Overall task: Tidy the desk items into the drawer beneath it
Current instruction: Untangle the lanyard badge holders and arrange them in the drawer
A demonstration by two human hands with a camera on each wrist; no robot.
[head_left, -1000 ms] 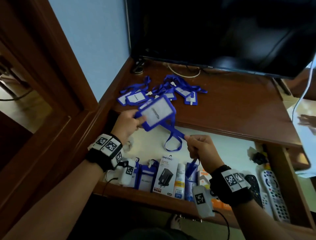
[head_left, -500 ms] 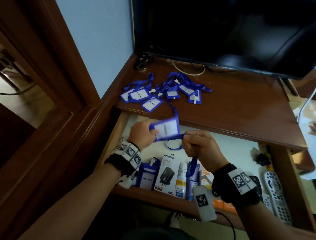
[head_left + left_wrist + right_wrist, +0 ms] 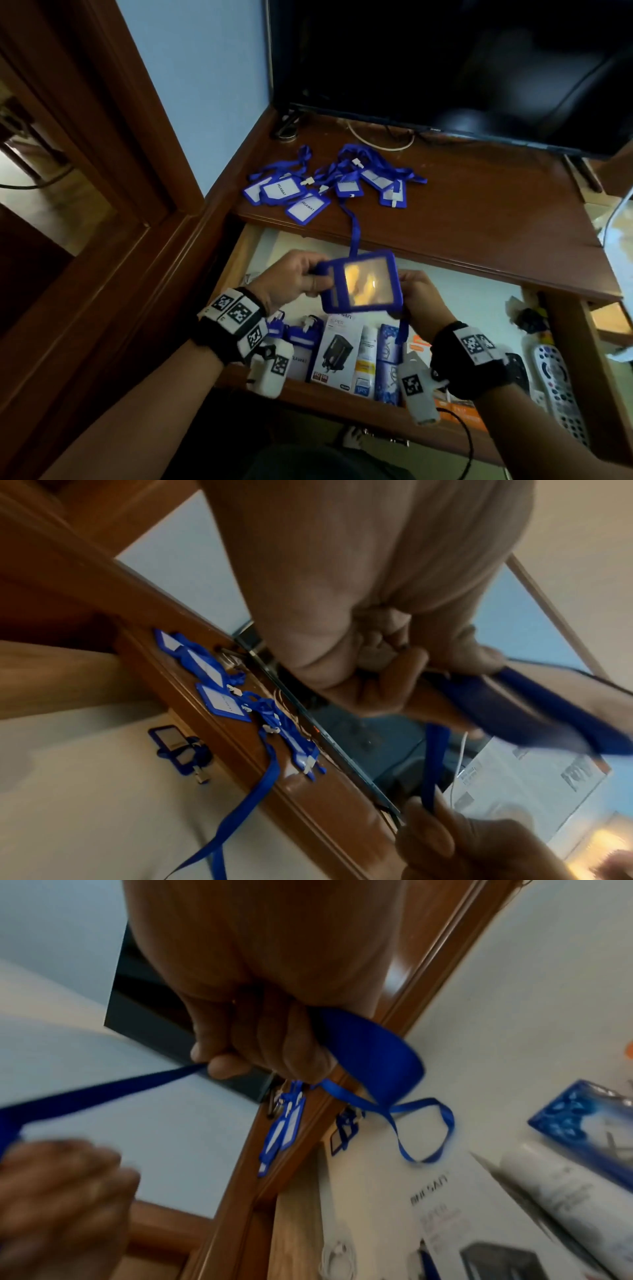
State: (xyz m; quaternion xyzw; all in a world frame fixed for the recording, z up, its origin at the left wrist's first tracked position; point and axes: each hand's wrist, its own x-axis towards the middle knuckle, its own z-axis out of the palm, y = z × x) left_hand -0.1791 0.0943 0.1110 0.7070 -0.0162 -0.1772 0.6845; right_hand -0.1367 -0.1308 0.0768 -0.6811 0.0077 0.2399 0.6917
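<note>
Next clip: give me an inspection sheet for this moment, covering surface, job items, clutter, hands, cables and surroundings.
Surface: wooden desk, with the open drawer beneath it.
Job's things: one blue badge holder held over the drawer, its lanyard trailing up to the badge pile on the desk.
Clutter: charger box and remote controls in the drawer.
Grippers: left hand grips the holder's left edge; right hand holds its right side and pinches the lanyard.
Cables: white cable under the TV.
Surroundings: blue wall, wooden frame.
</note>
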